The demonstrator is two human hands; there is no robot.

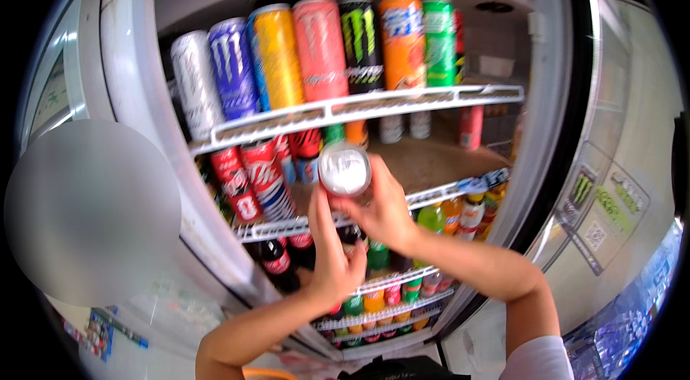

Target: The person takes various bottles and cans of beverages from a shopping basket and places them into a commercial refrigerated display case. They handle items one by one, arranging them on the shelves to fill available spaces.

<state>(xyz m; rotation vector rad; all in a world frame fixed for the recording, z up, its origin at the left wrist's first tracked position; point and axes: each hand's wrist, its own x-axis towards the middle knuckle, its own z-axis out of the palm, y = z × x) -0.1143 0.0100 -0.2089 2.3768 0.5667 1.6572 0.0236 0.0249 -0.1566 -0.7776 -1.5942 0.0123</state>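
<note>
My right hand (385, 207) is closed around the side of a drink can (345, 169), whose pale metal end faces me. Under the can, my left hand (331, 256) stands upright with its fingertips at the can's lower side; its thumb is apart, and whether it bears any weight cannot be told. Behind both hands is an open drinks fridge. Two red cans (259, 180) stand left of the held can on the second wire shelf (280, 229). The can's printed side is mostly hidden.
Several tall cans (321, 48) line the top shelf (377, 97). Bottles (431, 218) fill the lower shelves. The fridge's left frame (156, 100) and open glass door (609, 127) bound the reach. Plastic-wrapped bottles (620, 304) are at lower right. A blurred round patch covers the left.
</note>
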